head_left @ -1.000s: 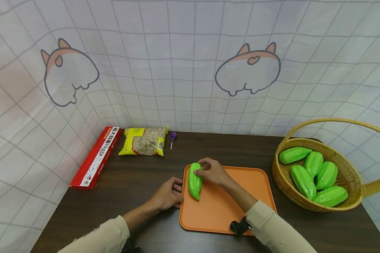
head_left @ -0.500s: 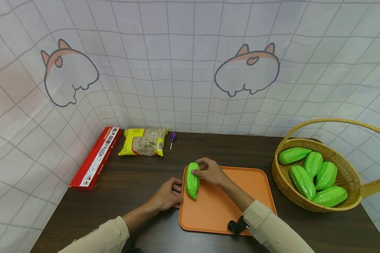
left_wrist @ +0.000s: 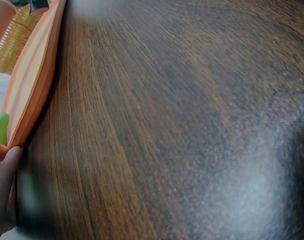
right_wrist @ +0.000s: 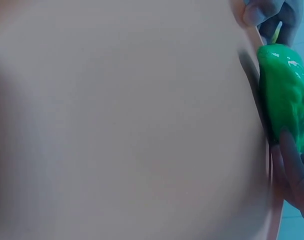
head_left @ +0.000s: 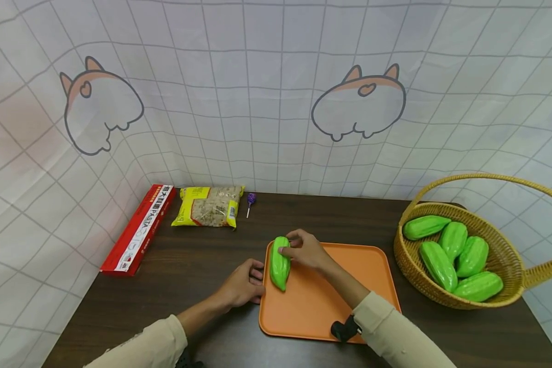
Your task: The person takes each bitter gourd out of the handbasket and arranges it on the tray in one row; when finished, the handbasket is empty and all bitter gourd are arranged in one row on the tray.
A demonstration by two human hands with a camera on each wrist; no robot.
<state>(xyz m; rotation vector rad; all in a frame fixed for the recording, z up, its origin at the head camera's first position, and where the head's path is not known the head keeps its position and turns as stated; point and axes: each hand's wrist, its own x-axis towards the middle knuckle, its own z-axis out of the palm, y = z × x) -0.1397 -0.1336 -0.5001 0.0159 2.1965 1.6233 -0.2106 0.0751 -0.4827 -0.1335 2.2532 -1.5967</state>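
Note:
A glossy green bitter melon [head_left: 279,271], lumpy in the right wrist view, lies lengthwise along the left side of an orange tray [head_left: 331,291]. My right hand [head_left: 307,249] holds it near its far end, thumb on top and fingers at its right and far side. Its pointed end faces the near side. At the tray's left edge, my left hand [head_left: 241,286] grips the rim between thumb and fingers, as the left wrist view shows at the tray rim [left_wrist: 39,95]. Part of the melon [right_wrist: 284,95] hides the left fingers in the right wrist view.
To the right stands a wicker basket [head_left: 407,260] with a tall handle, holding several green melons [head_left: 471,255]. At the back left lie a red pasta box [head_left: 140,230], a yellow food bag [head_left: 209,206] and a purple lollipop [head_left: 251,198]. A tiled-pattern curtain hangs behind the dark table [head_left: 188,260].
My right hand has shifted the melon slightly left, closer to the tray's left rim, then kept it there. The left hand has stayed at the tray edge.

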